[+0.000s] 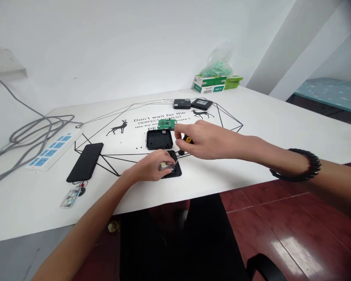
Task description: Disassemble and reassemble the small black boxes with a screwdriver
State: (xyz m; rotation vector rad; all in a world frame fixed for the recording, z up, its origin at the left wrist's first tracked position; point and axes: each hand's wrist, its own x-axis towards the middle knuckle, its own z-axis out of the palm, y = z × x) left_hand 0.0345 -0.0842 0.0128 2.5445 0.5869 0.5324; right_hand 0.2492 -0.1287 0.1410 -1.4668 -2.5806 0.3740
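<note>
My right hand is closed around the black and yellow handle of a screwdriver, its thin shaft slanting down to the left. The tip reaches a black plastic cover lying near the table's front edge. My left hand rests over that cover, fingers closed on a small shiny, partly clear part with a yellowish patch; its exact kind is unclear. Just behind sits an open black plastic casing. Beyond it lies a green circuit board, partly behind my right hand.
Two black devices, one flat box and one with a pale label, lie farther back. Green-white boxes bear a plastic bag. At left are a phone, a keyring tag, a power strip and grey cable.
</note>
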